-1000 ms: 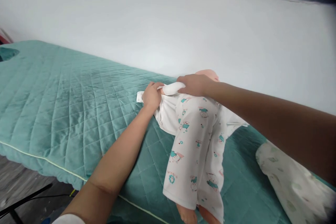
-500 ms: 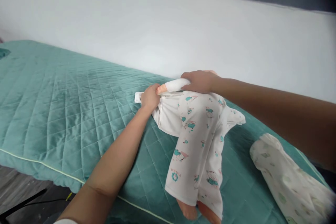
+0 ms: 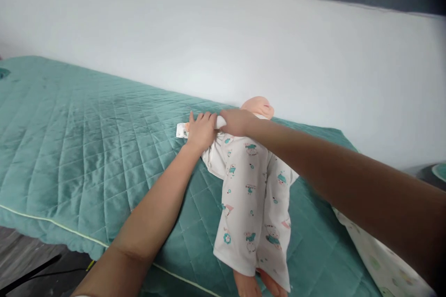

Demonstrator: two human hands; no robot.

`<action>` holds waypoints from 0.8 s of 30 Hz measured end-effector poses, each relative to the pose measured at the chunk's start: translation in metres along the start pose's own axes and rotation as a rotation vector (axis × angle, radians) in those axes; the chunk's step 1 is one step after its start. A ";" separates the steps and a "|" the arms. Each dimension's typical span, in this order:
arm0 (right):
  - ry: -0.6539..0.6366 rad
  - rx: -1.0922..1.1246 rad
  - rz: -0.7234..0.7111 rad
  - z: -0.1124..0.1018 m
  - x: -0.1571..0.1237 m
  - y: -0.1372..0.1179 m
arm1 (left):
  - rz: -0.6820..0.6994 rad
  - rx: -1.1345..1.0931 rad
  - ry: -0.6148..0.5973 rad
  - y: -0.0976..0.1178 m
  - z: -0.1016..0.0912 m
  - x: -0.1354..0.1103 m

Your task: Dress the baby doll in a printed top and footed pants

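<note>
A baby doll [image 3: 259,106] lies on a teal quilted bed [image 3: 87,139], feet toward me, dressed in white pyjama trousers [image 3: 251,199] printed with small animals. My left hand [image 3: 200,129] rests on the white garment by the doll's arm, fingers stretched out over the cloth. My right hand [image 3: 235,122] is closed round the doll's white-sleeved arm, which lies low against the bed. A white tag [image 3: 181,131] pokes out left of my left hand. The doll's bare feet [image 3: 259,285] show at the bottom edge.
A white wall runs behind the bed. A second patterned white garment [image 3: 383,264] lies at the lower right on the bed. The bed's piped front edge [image 3: 52,225] drops to a dark floor at lower left.
The doll's sleeved arm has come down from raised to lying on the bed. My left hand has flattened onto the cloth. The doll's head has come into view.
</note>
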State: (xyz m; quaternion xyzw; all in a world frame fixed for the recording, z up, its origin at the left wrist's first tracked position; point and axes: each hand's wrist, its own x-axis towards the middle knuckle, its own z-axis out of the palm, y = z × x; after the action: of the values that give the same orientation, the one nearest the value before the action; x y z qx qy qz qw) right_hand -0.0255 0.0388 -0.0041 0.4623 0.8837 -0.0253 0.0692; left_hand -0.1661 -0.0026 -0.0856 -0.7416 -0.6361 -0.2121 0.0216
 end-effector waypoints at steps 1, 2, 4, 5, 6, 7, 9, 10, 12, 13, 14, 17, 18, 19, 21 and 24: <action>0.011 0.012 -0.008 0.001 -0.002 0.000 | -0.005 0.007 0.004 -0.001 0.001 0.000; 0.021 0.021 -0.012 0.001 -0.006 0.003 | -0.015 0.015 0.010 -0.001 0.002 -0.001; 0.073 0.070 0.004 0.000 -0.017 0.013 | -0.040 0.028 0.023 -0.003 0.003 -0.001; 0.121 0.122 0.021 -0.001 -0.025 0.020 | -0.054 0.032 0.031 -0.004 0.004 -0.002; 0.185 0.191 0.047 -0.001 -0.034 0.027 | -0.068 0.035 0.039 -0.004 0.004 -0.002; 0.259 0.275 0.082 0.000 -0.044 0.035 | -0.083 0.037 0.048 -0.005 0.005 -0.002; 0.414 0.456 0.185 0.008 -0.065 0.052 | -0.111 0.039 0.062 -0.006 0.007 -0.002; 0.479 0.527 0.251 0.016 -0.076 0.060 | -0.127 0.039 0.070 -0.006 0.007 -0.002; 0.599 0.609 0.390 0.039 -0.098 0.075 | -0.176 0.039 0.090 -0.007 0.009 -0.001; 0.650 0.604 0.445 0.054 -0.108 0.082 | -0.207 0.041 0.098 -0.008 0.009 -0.001; 0.695 0.572 0.479 0.070 -0.116 0.087 | -0.239 0.045 0.102 -0.009 0.010 -0.001; 0.734 0.422 0.540 0.114 -0.133 0.098 | -0.295 0.066 0.098 -0.011 0.010 0.000; 0.724 0.393 0.547 0.124 -0.136 0.099 | -0.295 0.072 0.096 -0.011 0.010 0.000; 0.719 0.372 0.547 0.130 -0.137 0.099 | -0.290 0.077 0.094 -0.011 0.011 0.000; 0.713 0.346 0.535 0.135 -0.137 0.099 | -0.284 0.085 0.087 -0.009 0.011 -0.001; 0.713 0.321 0.536 0.130 -0.131 0.096 | -0.297 0.093 0.081 -0.005 0.011 -0.004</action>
State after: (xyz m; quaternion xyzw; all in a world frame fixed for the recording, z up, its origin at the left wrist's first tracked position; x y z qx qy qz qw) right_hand 0.1402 -0.0272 -0.1113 0.6589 0.6867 0.0177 -0.3066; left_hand -0.1682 -0.0021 -0.0985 -0.6285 -0.7464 -0.2128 0.0500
